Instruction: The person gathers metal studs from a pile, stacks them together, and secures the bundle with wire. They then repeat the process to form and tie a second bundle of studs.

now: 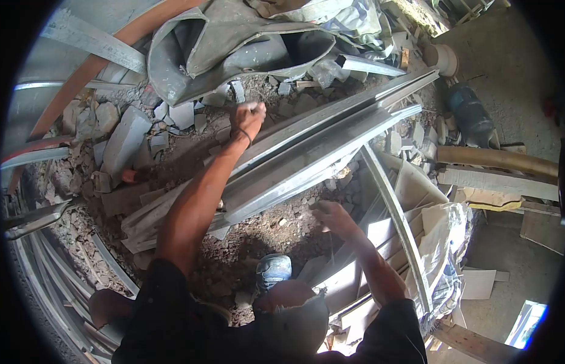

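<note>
Metal bars lie side by side across the middle of the view, slanting from 8 o'clock up to 2 o'clock. The left forearm crosses over them, and the left hand is just beyond, at 11 o'clock, above the rubble. Its fingers are folded in; I cannot tell whether they pinch anything. A dark band circles that wrist. The right hand is at 4 o'clock, on the near side of the bars and apart from them, its fingers loosely bent with the thumb a little away from them. Near it, between 3 and 4 o'clock, a narrow metal strip leans past clear plastic. A grey sack gapes toward 12 o'clock, a pale block tilts between 9 and 10, and a shoe shows at 6.
</note>
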Tool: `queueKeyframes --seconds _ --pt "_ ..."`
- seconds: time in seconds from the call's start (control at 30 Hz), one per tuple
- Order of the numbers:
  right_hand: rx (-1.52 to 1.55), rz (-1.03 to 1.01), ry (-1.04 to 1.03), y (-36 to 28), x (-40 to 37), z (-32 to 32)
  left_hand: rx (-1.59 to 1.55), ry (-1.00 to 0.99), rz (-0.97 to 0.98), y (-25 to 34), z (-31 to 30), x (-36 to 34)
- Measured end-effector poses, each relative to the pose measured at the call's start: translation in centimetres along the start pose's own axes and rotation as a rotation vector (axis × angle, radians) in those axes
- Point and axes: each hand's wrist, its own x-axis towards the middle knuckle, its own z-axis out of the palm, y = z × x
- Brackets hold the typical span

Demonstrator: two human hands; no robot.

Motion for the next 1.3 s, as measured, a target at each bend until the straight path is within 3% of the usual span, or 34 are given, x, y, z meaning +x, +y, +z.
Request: queueKeyframes --seconds 0.07,0.13,0.2,0.27,0.33,0.37,0.43,0.5,0.57,0.63,0.7,0.77,0.8,0.9,0.97,1.03,1.07,1.1,1.17,1.23,1.27,1.3 --pt "-0.071 -0.067 0.077 0.7 -1.4 -1.2 -0.185 0.025 -0.087 5.7 0.8 0.6" --pt "0.156 0.078 0.195 1.4 -2.0 -1.9 -0.266 0.049 -0.105 11.0 2.6 0.3" --pt "0.101 0.053 0.245 0.2 -2.4 -1.5 -0.483 -0.076 -0.045 11.7 2.3 0.4" --pt "0.053 0.026 0.292 -1.2 -2.2 -1.2 -0.532 -0.002 -0.072 13.3 2.4 -1.8" --pt "-0.146 -0.234 0.445 -2.7 -1.1 -1.4 -0.484 0.105 -0.079 16.0 2.1 -4.4" --pt "-0.144 -0.235 0.444 -3.1 -0.7 -1.8 -0.481 0.105 -0.079 16.7 1.8 -5.4" --pt "0.121 -0.333 0.234 -3.1 -0.3 -2.6 -0.383 0.122 0.003 17.6 1.2 -7.2" --pt "0.011 -0.436 0.228 -3.3 0.4 -2.2 -0.341 0.134 0.007 17.8 0.7 -7.6" --pt "-0.369 -0.185 0.600 -5.6 0.1 0.4 -0.329 0.167 0.026 18.6 0.3 -7.9" --pt "-0.518 -0.290 0.478 -6.1 0.0 1.4 -0.318 0.173 0.105 19.4 -0.1 -8.6" --pt "-0.145 -0.206 0.329 -8.4 -1.1 4.3 -0.234 0.203 0.169 20.3 -0.8 -9.0" --pt "-0.350 -0.615 0.325 -9.9 -0.9 6.6 -0.190 0.242 0.278 20.6 -3.1 -9.5" --pt "-0.237 -0.510 0.246 -11.2 -1.1 7.8 -0.107 0.265 0.300 20.8 -4.7 -9.8" --pt "-0.198 -0.571 0.138 -12.1 0.3 9.9 0.109 0.327 0.321 22.3 -8.6 -10.3" --pt "-0.209 -0.661 0.115 -10.5 1.8 10.9 0.130 0.228 0.355 20.8 -10.5 -8.8" --pt "-0.480 -0.517 0.155 -9.3 1.8 10.8 0.118 0.188 0.320 18.4 -10.8 -7.5" --pt "-0.587 -0.475 0.254 -9.4 1.0 10.7 0.076 0.185 0.193 18.7 -10.2 -7.2" --pt "-0.586 -0.481 0.251 -8.8 1.1 10.2 0.036 0.181 0.062 18.8 -9.3 -7.0" --pt "-0.578 -0.461 0.455 -7.4 1.6 8.3 0.018 0.138 0.021 18.6 -8.6 -4.8" --pt "-0.415 -0.345 0.444 -6.5 1.7 5.5 -0.171 0.128 -0.025 18.9 -7.8 -1.7" --pt "-0.269 -0.382 0.471 -5.8 1.8 4.6 -0.108 0.108 -0.053 19.1 -7.3 -0.3" --pt "-0.374 -0.240 0.523 -5.1 2.0 4.0 -0.112 0.107 -0.051 19.0 -6.9 1.0"
